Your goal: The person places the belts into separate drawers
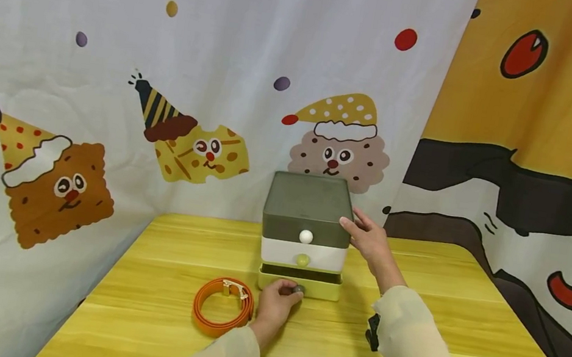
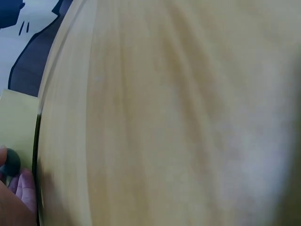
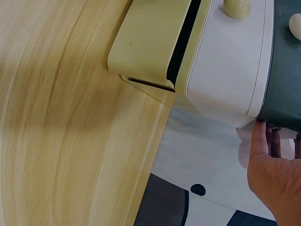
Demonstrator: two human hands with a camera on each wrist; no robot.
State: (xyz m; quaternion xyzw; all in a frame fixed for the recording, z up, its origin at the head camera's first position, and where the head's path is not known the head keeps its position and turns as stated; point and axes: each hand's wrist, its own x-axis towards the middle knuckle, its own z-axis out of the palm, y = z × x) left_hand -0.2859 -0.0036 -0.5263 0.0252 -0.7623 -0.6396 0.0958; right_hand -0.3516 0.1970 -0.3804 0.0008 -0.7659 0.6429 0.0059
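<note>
A small three-tier drawer box [image 1: 311, 197] stands on the table, dark green above, white in the middle, yellow-green below. The bottom drawer [image 1: 323, 291] is pulled out a little, and a dark gap shows behind its front. Its dark round knob [image 2: 11, 162] is pinched between the thumb and fingers of my left hand [image 1: 274, 307]. My right hand [image 1: 372, 244] rests against the right side of the dark green top tier; in the right wrist view its straight fingers [image 3: 259, 139] touch that side. What lies inside the drawer is hidden.
A coiled orange belt [image 1: 200, 312] with a gold buckle lies left of the box, close to my left forearm. The wooden table [image 1: 141, 329] reaches back to a printed cartoon curtain [image 1: 229, 40]. A white knob [image 1: 306, 237] and a yellow-green knob [image 1: 303, 260] mark the upper drawers.
</note>
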